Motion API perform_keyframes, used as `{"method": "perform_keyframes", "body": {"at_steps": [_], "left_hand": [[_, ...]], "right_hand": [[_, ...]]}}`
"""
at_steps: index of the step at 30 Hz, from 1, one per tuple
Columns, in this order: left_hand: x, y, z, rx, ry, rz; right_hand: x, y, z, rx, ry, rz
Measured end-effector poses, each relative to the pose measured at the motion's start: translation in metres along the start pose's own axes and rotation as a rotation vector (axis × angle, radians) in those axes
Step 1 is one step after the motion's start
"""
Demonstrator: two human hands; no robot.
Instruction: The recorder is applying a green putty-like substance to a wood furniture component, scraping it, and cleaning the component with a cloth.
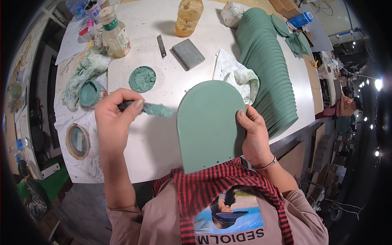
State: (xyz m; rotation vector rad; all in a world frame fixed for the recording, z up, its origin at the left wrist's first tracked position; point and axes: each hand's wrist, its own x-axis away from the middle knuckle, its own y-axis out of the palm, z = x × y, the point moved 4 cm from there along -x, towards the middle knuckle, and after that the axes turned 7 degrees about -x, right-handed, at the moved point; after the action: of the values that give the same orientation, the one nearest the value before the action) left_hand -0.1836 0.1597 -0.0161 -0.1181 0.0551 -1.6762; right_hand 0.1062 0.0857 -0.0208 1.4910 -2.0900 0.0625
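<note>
My left hand [118,118] pinches the dark end of a putty knife [159,110]. Thick green paste coats its blade, which is slightly blurred and points at the left edge of a green panel [210,122]. Whether blade and panel touch, I cannot tell. The panel is flat, rounded at the top and straight at the bottom, with small holes along the lower edge. At its right edge my right hand [255,132] grips it, thumb on the face and fingers behind. A round mound of green paste [142,79] lies on the white table beyond my left hand.
On the white table [163,157] are a grey block [188,54], a thin blade [161,46], a white cloth [237,75] and bottles [190,18]. A long row of green panels [267,69] leans along the right. An open can of green paste [90,94] stands left.
</note>
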Motion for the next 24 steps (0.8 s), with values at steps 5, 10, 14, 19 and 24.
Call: {"method": "perform_keyframes", "body": {"at_steps": [5,10,14,19,24], "left_hand": [[-0.032,-0.027,-0.054,-0.296,0.018,0.257],[-0.057,-0.034,-0.100,-0.519,-0.053,0.232],[-0.067,0.008,-0.064,-1.044,0.336,0.343],[-0.070,0.151,-0.047,-0.703,0.339,-0.085],[-0.063,0.247,-0.086,-1.082,0.455,-0.259]], "right_hand": [[0.000,-0.012,-0.002,0.005,-0.007,0.015],[0.008,-0.041,-0.014,0.019,-0.031,0.110],[0.021,-0.080,-0.024,0.029,-0.113,0.211],[0.045,-0.108,-0.029,-0.024,-0.152,0.313],[0.065,-0.131,-0.025,-0.073,-0.159,0.334]]}}
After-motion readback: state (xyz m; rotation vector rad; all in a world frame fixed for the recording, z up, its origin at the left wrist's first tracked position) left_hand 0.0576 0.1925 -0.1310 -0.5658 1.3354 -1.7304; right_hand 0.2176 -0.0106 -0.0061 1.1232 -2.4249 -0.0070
